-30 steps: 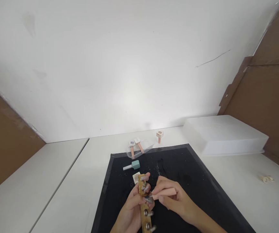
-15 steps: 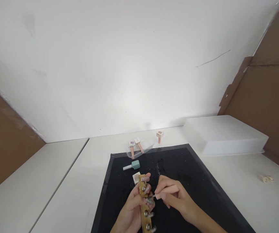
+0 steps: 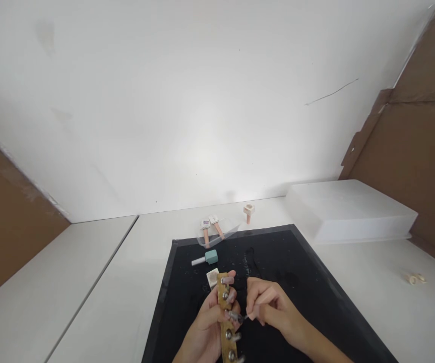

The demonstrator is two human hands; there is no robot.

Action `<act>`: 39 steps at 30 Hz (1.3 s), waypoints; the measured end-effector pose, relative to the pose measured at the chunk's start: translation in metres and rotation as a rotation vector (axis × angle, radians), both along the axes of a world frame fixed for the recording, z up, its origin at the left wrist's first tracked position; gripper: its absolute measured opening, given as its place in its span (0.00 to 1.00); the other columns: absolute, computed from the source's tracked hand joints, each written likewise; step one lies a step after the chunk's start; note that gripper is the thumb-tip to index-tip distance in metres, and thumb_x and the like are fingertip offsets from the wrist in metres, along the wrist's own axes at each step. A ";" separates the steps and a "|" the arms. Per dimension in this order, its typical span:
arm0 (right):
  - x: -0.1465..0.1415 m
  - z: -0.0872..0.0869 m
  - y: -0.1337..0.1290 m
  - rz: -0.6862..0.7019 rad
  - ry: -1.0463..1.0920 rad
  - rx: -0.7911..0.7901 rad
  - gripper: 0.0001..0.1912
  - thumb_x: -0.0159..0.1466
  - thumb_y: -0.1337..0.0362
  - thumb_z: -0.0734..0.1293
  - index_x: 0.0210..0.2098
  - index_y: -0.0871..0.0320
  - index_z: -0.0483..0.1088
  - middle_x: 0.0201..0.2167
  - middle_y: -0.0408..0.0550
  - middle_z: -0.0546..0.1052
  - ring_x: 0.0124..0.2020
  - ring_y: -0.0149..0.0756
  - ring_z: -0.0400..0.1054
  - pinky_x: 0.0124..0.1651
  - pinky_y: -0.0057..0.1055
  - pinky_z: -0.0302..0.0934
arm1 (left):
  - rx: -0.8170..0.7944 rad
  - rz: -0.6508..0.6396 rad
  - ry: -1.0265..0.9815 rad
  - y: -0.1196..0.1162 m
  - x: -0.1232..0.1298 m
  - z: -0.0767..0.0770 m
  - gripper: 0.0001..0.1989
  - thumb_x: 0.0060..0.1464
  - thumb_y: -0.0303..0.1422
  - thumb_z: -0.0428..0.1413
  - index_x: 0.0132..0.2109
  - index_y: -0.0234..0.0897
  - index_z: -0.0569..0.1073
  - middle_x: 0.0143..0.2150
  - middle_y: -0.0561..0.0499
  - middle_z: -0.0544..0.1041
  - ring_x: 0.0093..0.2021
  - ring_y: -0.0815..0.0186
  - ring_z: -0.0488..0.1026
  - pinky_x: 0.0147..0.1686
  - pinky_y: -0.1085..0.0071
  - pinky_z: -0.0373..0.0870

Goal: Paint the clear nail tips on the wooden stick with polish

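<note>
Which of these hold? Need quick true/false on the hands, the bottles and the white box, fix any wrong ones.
1. The left hand holds a yellow-brown studded strip. True.
2. The right hand is empty. False: it grips a pink-handled brush.
3. The green bottle stands upright. False: it lies on its side on the black mat.
4. Two pink-capped bottles lie at the mat's far edge. True.
5. The white box is left of the mat. False: it is on the right.
</note>
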State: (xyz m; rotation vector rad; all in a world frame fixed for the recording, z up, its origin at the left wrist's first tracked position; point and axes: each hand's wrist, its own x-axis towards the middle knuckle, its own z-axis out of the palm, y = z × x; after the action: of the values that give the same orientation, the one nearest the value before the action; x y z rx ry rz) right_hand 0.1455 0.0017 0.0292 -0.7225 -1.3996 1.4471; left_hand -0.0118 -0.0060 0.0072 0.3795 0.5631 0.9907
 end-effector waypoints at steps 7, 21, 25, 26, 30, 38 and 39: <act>0.001 -0.005 0.000 -0.023 0.006 -0.024 0.12 0.51 0.70 0.64 0.12 0.59 0.70 0.19 0.45 0.68 0.21 0.30 0.57 0.22 0.28 0.46 | 0.003 -0.004 0.009 0.000 0.000 0.001 0.37 0.34 0.17 0.53 0.55 0.43 0.64 0.29 0.55 0.65 0.25 0.74 0.61 0.26 0.73 0.55; 0.001 -0.013 0.002 -0.018 0.046 0.003 0.15 0.56 0.57 0.67 0.20 0.60 0.76 0.20 0.43 0.66 0.17 0.25 0.54 0.19 0.25 0.47 | -0.022 -0.002 0.013 0.001 -0.001 0.003 0.38 0.34 0.17 0.53 0.56 0.43 0.63 0.29 0.55 0.64 0.26 0.74 0.60 0.27 0.74 0.55; 0.001 -0.014 0.002 -0.015 0.073 -0.016 0.14 0.56 0.57 0.68 0.21 0.61 0.76 0.21 0.43 0.67 0.16 0.24 0.54 0.18 0.24 0.46 | -0.017 -0.005 0.030 0.001 0.000 0.006 0.37 0.34 0.17 0.53 0.55 0.42 0.65 0.28 0.55 0.65 0.26 0.74 0.60 0.26 0.74 0.55; 0.001 -0.014 0.002 -0.017 0.082 -0.029 0.14 0.55 0.57 0.68 0.21 0.61 0.76 0.21 0.43 0.67 0.16 0.23 0.54 0.18 0.24 0.46 | -0.017 -0.006 0.032 0.000 0.000 0.006 0.37 0.34 0.17 0.53 0.55 0.43 0.65 0.28 0.55 0.65 0.26 0.74 0.60 0.26 0.74 0.56; 0.001 -0.013 0.002 -0.028 0.108 -0.065 0.14 0.55 0.57 0.69 0.20 0.61 0.76 0.21 0.43 0.67 0.16 0.24 0.54 0.18 0.25 0.47 | -0.020 -0.007 0.032 0.000 0.000 0.006 0.37 0.34 0.17 0.53 0.55 0.43 0.65 0.28 0.55 0.65 0.25 0.75 0.60 0.26 0.75 0.56; 0.000 -0.013 0.002 -0.027 0.111 -0.063 0.14 0.54 0.58 0.69 0.19 0.61 0.77 0.22 0.44 0.68 0.16 0.23 0.54 0.18 0.25 0.47 | -0.017 -0.002 0.007 0.001 -0.002 0.001 0.36 0.34 0.17 0.52 0.54 0.43 0.65 0.28 0.55 0.65 0.25 0.75 0.61 0.26 0.75 0.56; 0.000 -0.013 0.002 -0.028 0.112 -0.064 0.14 0.54 0.57 0.69 0.19 0.61 0.77 0.22 0.44 0.68 0.16 0.24 0.54 0.18 0.25 0.47 | -0.018 0.000 0.007 0.001 -0.002 0.002 0.36 0.34 0.17 0.52 0.55 0.43 0.65 0.28 0.55 0.65 0.25 0.75 0.61 0.26 0.75 0.56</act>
State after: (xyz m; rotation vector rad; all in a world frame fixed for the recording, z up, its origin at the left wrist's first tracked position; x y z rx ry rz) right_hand 0.1455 0.0038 0.0161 -0.6886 -1.2579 1.4930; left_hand -0.0137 -0.0048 0.0090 0.3672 0.5779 0.9836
